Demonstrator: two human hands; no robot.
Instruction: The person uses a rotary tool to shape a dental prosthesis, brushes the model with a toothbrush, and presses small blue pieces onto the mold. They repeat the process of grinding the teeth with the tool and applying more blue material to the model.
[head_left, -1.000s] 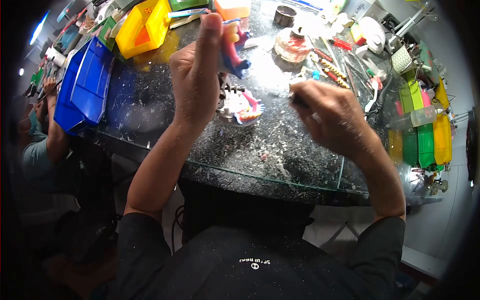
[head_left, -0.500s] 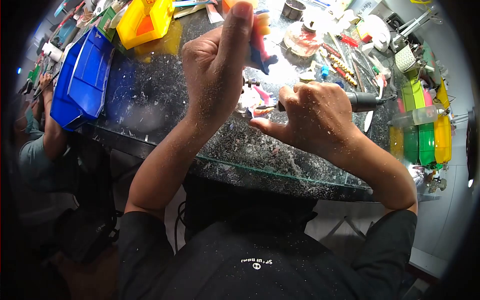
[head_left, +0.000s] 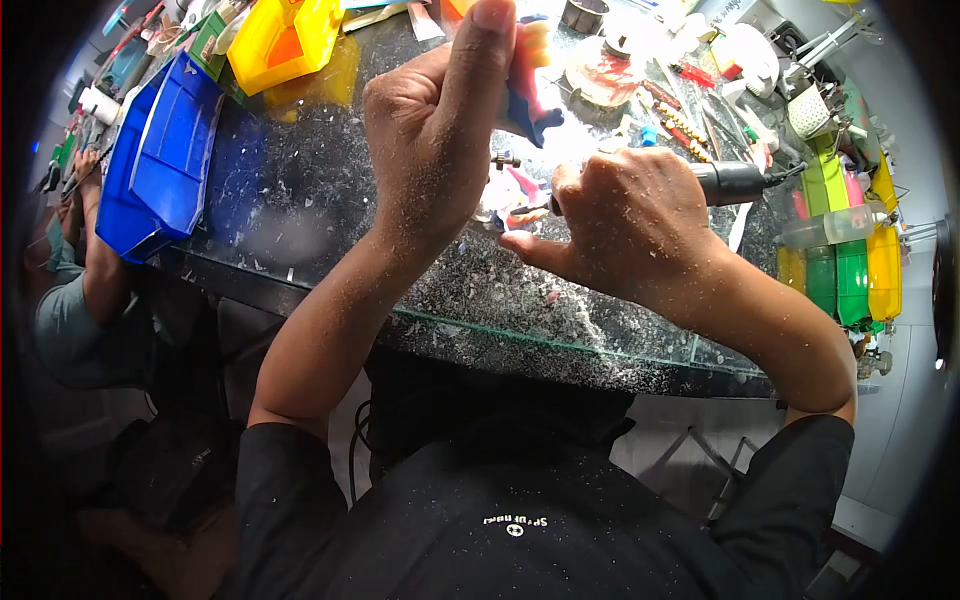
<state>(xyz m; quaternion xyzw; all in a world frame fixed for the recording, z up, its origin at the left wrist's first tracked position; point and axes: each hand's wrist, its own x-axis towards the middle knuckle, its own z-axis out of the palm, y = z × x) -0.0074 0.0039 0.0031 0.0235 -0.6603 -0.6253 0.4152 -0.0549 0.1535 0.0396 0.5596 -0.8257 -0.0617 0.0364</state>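
My left hand [head_left: 430, 140] is raised, with its thumb up and its fingers wrapped round a denture piece [head_left: 530, 85] that has pale teeth and pink and blue parts. My right hand [head_left: 635, 205] grips a black rotary handpiece [head_left: 733, 183], back of the hand up and thumb stretched to the left. The thin bur [head_left: 531, 210] points left from the fist, below the held denture piece. Behind the tip, another pink and white denture model [head_left: 513, 190] lies on the bench. Pale dust and shavings speckle both hands and forearms.
Dust covers the dark bench [head_left: 440, 290] near its front edge. A blue bin [head_left: 165, 160] and a yellow bin [head_left: 285, 45] stand at left. A round plaster-smeared pot [head_left: 605, 72] and several tools sit behind my right hand. At far left, a co-worker's arm [head_left: 100, 260] shows.
The rear of the handpiece has swung slightly up and right, and my right elbow has moved outward. My left hand and its denture piece have shifted slightly right.
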